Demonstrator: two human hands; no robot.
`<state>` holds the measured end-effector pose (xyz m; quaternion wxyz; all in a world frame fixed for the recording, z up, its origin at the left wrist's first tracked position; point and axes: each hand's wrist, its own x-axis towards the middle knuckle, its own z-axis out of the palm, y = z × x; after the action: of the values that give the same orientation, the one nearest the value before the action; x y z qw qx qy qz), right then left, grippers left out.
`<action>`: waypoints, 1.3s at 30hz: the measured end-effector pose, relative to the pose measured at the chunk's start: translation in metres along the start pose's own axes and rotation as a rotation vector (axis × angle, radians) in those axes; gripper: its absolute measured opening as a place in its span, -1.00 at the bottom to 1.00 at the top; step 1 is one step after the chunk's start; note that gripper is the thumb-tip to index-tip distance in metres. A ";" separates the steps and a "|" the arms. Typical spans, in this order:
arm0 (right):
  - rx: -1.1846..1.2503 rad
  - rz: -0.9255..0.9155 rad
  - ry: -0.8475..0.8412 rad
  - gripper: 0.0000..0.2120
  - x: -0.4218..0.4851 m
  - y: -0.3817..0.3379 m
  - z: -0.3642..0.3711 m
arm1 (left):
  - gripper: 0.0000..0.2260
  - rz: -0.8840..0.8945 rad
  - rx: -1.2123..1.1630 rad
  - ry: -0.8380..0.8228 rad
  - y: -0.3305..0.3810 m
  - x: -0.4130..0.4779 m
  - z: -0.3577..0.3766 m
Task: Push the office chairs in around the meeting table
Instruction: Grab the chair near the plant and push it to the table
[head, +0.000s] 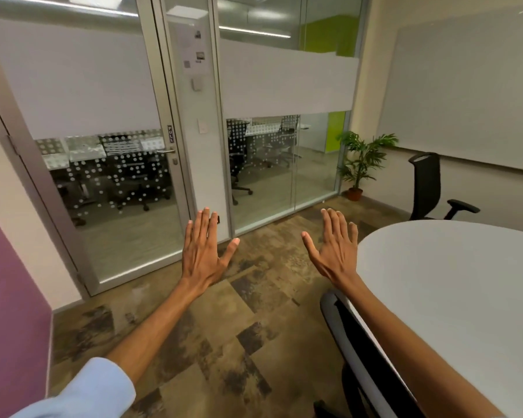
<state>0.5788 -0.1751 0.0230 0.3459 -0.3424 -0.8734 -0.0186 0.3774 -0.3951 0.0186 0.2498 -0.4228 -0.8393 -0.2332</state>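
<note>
A white rounded meeting table (453, 282) fills the right side of the head view. A black mesh office chair (357, 354) with a grey frame stands against the table's near edge, under my right forearm. A second black chair (426, 185) with armrests stands beyond the table's far edge, near the whiteboard wall. My left hand (204, 251) is stretched out flat over the floor, fingers apart, holding nothing. My right hand (335, 245) is also flat and empty, hovering by the table's left rim.
A glass door (109, 182) marked PULL and a glass wall stand ahead. A potted plant (358, 164) sits in the far corner. A whiteboard (471, 92) covers the right wall. Patterned carpet (212, 336) spreads between me and the door.
</note>
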 end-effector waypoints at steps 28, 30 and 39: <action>-0.043 0.014 -0.002 -0.27 0.438 0.022 0.350 | -0.27 0.037 -0.017 -0.009 -0.160 0.460 0.312; -0.043 0.018 0.004 -0.28 0.462 0.028 0.368 | -0.27 0.041 -0.039 -0.013 -0.160 0.488 0.336; -0.117 0.129 0.016 -0.28 0.579 0.132 0.459 | -0.34 0.095 -0.109 -0.125 -0.128 0.621 0.490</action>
<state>0.0832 0.3884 0.0050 0.3328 -0.4176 -0.8440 -0.0500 -0.1587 0.2004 0.0028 0.1843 -0.4887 -0.8184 -0.2396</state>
